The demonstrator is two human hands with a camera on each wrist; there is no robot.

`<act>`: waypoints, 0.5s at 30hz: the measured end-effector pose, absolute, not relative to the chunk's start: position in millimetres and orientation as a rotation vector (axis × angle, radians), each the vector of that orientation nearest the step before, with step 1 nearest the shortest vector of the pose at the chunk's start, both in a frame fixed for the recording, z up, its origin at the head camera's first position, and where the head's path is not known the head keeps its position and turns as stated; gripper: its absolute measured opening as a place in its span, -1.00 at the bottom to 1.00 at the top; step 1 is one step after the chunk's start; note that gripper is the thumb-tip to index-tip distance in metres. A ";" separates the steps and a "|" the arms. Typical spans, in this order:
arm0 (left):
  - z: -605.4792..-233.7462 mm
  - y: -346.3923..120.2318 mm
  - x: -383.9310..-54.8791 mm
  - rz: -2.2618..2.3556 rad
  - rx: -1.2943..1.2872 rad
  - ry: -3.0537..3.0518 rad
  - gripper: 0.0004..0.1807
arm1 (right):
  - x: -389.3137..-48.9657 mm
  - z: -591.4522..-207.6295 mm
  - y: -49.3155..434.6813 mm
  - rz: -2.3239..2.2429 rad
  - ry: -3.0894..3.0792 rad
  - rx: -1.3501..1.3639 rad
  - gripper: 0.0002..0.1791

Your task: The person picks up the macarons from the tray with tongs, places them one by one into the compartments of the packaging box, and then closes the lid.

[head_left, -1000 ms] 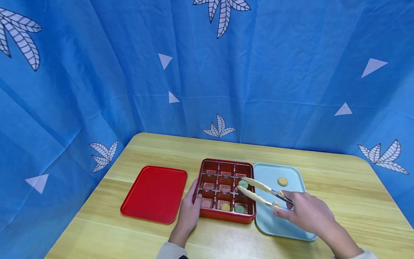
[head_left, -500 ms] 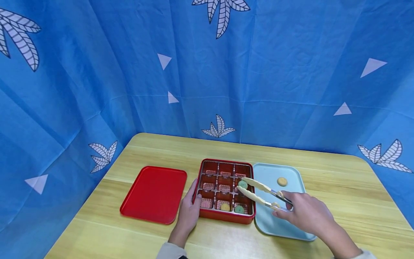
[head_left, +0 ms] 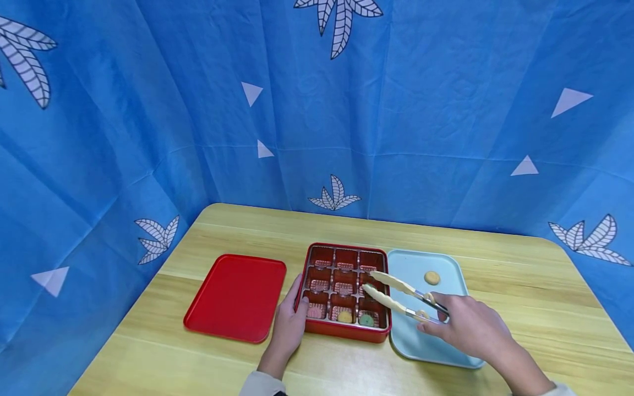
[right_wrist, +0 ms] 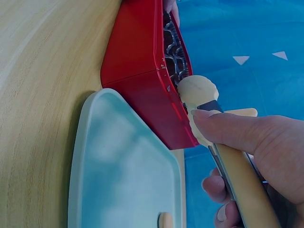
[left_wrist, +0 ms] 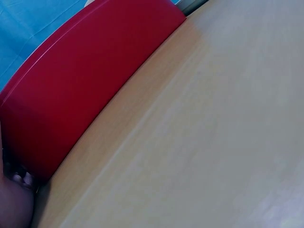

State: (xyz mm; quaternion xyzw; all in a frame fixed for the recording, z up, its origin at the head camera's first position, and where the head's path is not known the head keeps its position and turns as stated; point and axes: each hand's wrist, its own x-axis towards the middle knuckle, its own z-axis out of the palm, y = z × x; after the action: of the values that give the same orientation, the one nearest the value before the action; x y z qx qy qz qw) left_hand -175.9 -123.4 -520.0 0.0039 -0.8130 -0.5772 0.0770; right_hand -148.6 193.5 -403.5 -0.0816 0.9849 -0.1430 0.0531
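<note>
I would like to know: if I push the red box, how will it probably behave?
The red box looks low and wide, so it would probably slide rather than tip. Its smooth, straight walls suggest stiffness. The yellow cookie seems narrower than its compartment, so it may shift.

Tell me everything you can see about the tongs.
The tongs have two long, cream-coloured arms with wavy edges, shiny metal-looking sections behind them, and a partly tan handle gripped by the right hand, which covers some of it. They stand spread, reaching from above the pale blue tray to the red box, tips apart over the middle compartment of its right-hand column. I cannot tell whether the tips touch the box.
</note>
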 end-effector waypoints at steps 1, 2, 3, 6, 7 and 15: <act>-519.9 -123.4 -175.8 -1.730 0.009 -2.433 -0.40 | -148.7 -403.4 193.5 -0.433 2.994 -0.248 -0.59; -519.7 -123.3 -175.7 -1.732 0.006 -2.430 -0.41 | -148.8 -403.5 193.5 -0.431 2.994 -0.248 -0.58; -519.8 -123.3 -175.7 -1.731 0.002 -2.427 -0.41 | -148.9 -403.4 193.6 -0.429 2.993 -0.248 -0.58; -520.3 -123.3 -175.8 -1.732 -0.006 -2.419 -0.41 | -149.3 -403.3 193.8 -0.428 2.985 -0.246 -0.59; -520.4 -123.4 -175.9 -1.735 -0.007 -2.417 -0.41 | -149.4 -403.3 193.9 -0.428 2.983 -0.246 -0.59; -520.6 -123.5 -175.7 -1.749 0.002 -2.418 -0.40 | -150.1 -403.0 196.8 -0.432 2.974 -0.249 -0.60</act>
State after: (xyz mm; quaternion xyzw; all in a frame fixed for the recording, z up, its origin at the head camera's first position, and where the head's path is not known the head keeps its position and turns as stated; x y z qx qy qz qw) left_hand -175.7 -123.5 -520.6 0.0007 -0.8078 -0.5842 0.0789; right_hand -150.1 196.8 -403.0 -0.0823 0.9843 -0.1428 0.0629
